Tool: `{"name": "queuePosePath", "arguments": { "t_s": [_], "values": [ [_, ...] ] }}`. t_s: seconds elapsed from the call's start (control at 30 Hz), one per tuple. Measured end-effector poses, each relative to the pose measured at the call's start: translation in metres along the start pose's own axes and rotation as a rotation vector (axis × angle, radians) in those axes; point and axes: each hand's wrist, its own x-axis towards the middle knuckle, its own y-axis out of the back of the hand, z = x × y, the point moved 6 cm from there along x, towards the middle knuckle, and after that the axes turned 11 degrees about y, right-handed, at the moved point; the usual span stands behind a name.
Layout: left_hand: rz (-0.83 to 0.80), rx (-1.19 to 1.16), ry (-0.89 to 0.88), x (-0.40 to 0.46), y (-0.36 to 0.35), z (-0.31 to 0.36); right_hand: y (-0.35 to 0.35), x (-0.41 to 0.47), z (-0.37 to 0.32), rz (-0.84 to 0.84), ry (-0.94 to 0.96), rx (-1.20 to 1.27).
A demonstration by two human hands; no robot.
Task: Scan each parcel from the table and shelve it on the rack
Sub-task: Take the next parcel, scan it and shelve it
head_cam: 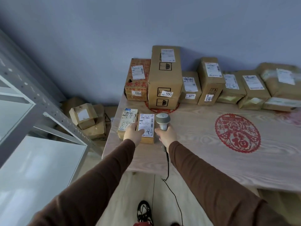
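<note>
**Mia:** What is the left hand [133,132] doing?

**Ben:** It lies on top of two small parcels near the corner of the table [203,144]. The fingers are nearly straight and a little spread. They rest where the tan parcel [126,121] and the white-label parcel [147,123] meet. It is not gripping either one.

**Mia:** And the right hand [166,135]?

**Ben:** Its fingers are wrapped round the handle of the grey scanner [162,120]. The scanner stands up out of the fist. Its round head is at the top and faces away from the person, toward the far boxes. A black cord [167,162] hangs from it, over the table edge and down to the floor.

**Mia:** Which way do the two small parcels lie?

**Ben:** Flat, side by side and touching, labels up. Their long sides run away from the person, toward the wall. The scanner is just to the right of the white-label parcel.

**Mia:** Where are the other parcels?

**Ben:** In a row at the back of the table, against the blue wall. The tall box [165,77] marked 1042 stands on end. The rack [32,101] is on the left, well apart from the table, and more boxes sit on the floor [86,118] between them.
</note>
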Motion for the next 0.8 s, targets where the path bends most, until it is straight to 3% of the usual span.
{"name": "queuePosePath", "arguments": {
  "t_s": [0.27,0.53,0.8],
  "values": [
    [-0.003,0.114,0.042,0.024,-0.020,0.000,-0.020,0.021,0.035,0.043,-0.085,0.041],
    [0.016,0.214,0.099,0.019,-0.048,0.002,0.010,0.022,0.050,0.064,-0.097,0.019],
    [-0.112,-0.030,0.155,-0.002,-0.096,-0.012,0.067,0.010,0.065,0.087,-0.075,0.027]
  ]
}}
